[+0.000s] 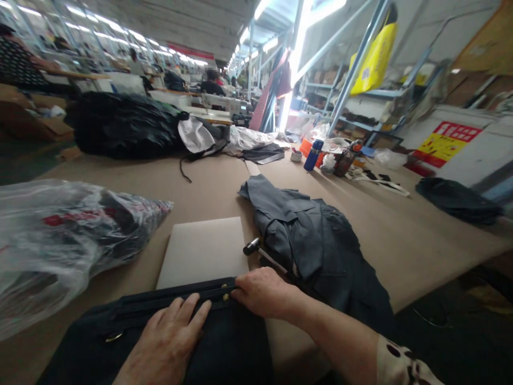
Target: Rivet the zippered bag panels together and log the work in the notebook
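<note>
A dark garment [160, 337] lies across the near edge of the brown table [401, 235], partly over a pale board [204, 251]. My left hand [168, 342] rests flat on the garment with fingers stretched out. My right hand [264, 291] is closed in a pinch at the garment's top edge, beside small brass snaps [224, 291]. What its fingers hold is hidden. A small hammer [260, 250] lies just beyond my right hand. A grey garment [316, 240] is heaped to the right.
A clear plastic bag [60, 240] of dark items lies at the left. A black fabric pile [124, 125] sits at the back left. A blue bottle [312, 155], cups and clutter stand at the back right. People work at distant tables.
</note>
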The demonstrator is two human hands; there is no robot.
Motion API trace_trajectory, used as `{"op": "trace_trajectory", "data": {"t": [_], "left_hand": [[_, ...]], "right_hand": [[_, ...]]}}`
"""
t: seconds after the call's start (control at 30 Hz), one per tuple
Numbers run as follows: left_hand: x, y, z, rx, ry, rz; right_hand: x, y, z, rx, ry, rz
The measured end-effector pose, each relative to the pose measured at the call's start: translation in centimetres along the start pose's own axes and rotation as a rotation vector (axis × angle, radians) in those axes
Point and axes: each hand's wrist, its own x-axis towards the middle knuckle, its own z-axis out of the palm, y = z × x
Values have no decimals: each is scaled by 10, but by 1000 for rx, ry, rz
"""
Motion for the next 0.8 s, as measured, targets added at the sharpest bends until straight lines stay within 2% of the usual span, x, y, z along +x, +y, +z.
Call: {"op": "trace_trajectory", "data": {"t": [0.07,0.2,0.3,0.37,0.47,0.57,0.7,0.8], "left_hand": [[1,-6,9,-6,60,-6],[15,-17,14,-17,231,-8],[26,-20,18,-19,387,-29],[28,-20,21,-17,443,-46],[27,-21,26,-11,453,-57],[25,-22,27,-18,425,-74],[24,-23,26,-50,370,-91],[25,-21,25,-60,360,-104]], "right_hand": [[-4,19,-9,91,106,4],[6,78,-40,72,321,176],[32,116,-57,22,342,263],[54,130,-59,16,316,287],[80,137,-52,40,275,307],[95,142,-45,116,270,337],[93,163,-49,326,328,369],[80,180,-62,575,447,389]]}}
